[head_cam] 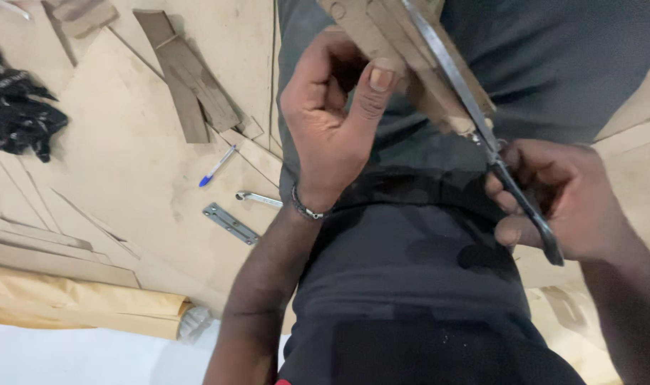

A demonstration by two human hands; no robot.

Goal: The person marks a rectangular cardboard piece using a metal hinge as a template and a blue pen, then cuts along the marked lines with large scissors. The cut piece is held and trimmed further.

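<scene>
Scissors [482,128] in clenched right hand [560,199], blades up-left along cardboard piece [403,50] in left hand's [332,121] grip.

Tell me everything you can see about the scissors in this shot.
The scissors look like worn grey metal with long blades and dark handles. They run diagonally from upper middle to lower right. The right hand grips the handles; the blades lie against a folded brown cardboard piece that the left hand pinches. The blade tips are out of frame.

No packages, labels, signs or screens show here; only plain brown board pieces without any print lie about on the floor
</scene>
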